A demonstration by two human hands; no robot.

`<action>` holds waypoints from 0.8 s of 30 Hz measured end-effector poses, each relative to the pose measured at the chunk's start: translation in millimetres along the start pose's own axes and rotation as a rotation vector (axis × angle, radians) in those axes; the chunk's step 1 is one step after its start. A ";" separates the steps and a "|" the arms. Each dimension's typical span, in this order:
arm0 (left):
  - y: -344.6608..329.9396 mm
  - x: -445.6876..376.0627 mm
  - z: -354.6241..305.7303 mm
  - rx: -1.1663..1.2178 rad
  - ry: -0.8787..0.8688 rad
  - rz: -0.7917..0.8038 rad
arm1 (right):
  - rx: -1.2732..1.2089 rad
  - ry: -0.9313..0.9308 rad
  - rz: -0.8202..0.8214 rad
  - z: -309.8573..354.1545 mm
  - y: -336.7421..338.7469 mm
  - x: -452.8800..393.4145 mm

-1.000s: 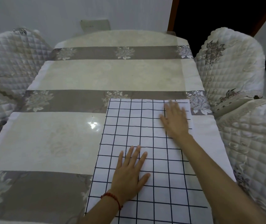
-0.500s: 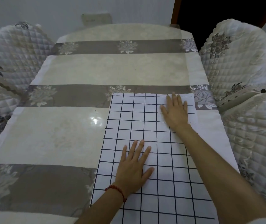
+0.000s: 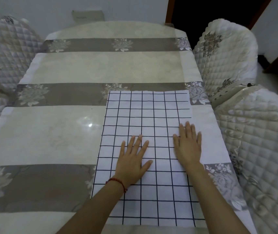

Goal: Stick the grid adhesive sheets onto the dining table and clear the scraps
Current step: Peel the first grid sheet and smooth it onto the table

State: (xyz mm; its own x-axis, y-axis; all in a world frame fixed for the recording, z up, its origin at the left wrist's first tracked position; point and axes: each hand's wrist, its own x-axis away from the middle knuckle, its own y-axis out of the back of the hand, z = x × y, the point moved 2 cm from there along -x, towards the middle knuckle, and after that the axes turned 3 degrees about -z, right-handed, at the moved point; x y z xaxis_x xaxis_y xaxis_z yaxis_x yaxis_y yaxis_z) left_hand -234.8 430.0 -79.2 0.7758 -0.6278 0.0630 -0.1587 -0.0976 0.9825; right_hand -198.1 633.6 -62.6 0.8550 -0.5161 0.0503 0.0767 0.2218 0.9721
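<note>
A white adhesive sheet with a black grid (image 3: 148, 108) lies flat on the right half of the dining table (image 3: 53, 132), which wears a beige and grey flowered cloth under a glossy cover. My left hand (image 3: 133, 159), with a red bracelet at the wrist, presses flat on the sheet's middle, fingers spread. My right hand (image 3: 188, 146) presses flat beside it near the sheet's right edge, fingers straight. Neither hand holds anything. No scraps are in view.
Quilted white chairs stand close along both sides: two at the right (image 3: 226, 56) (image 3: 261, 149) and two at the left (image 3: 4, 48). A small grey box (image 3: 87, 15) sits against the wall beyond the table's far end. A dark doorway (image 3: 210, 12) opens at the back right.
My right hand has slid back along the sheet from its far right corner to beside my left hand. My left hand stayed pressed in place. The view shifted slightly.
</note>
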 end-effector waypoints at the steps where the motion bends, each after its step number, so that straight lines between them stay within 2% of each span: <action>1: -0.8 0.4 0.1 -0.006 -0.002 -0.006 | -0.006 0.010 -0.021 7.5 0.5 9.9; 4: -0.4 1.1 -0.8 -0.010 0.009 -0.011 | -0.039 0.193 -0.021 44.6 -7.0 55.3; 6: -1.9 2.2 -1.4 -0.014 0.002 -0.022 | -0.038 0.252 0.013 56.5 -16.6 85.9; 9: -5.3 3.3 -0.1 -0.011 0.014 -0.025 | -0.029 0.196 0.071 40.9 -25.9 105.1; 18: -4.7 4.1 1.8 -0.022 -0.002 -0.003 | -0.014 -0.020 -0.014 -7.8 -13.8 120.8; 24: -0.4 28.6 -20.6 0.094 0.111 -0.078 | 0.007 -0.052 -0.028 -4.7 -14.4 122.9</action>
State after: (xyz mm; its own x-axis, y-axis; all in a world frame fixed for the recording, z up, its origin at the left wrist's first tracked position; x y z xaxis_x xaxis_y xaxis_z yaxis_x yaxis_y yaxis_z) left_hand -200.0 428.0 -74.2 0.8497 -0.5272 0.0114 -0.1479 -0.2175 0.9648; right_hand -91.7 570.8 -71.5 0.8246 -0.5646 0.0348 0.0967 0.2013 0.9747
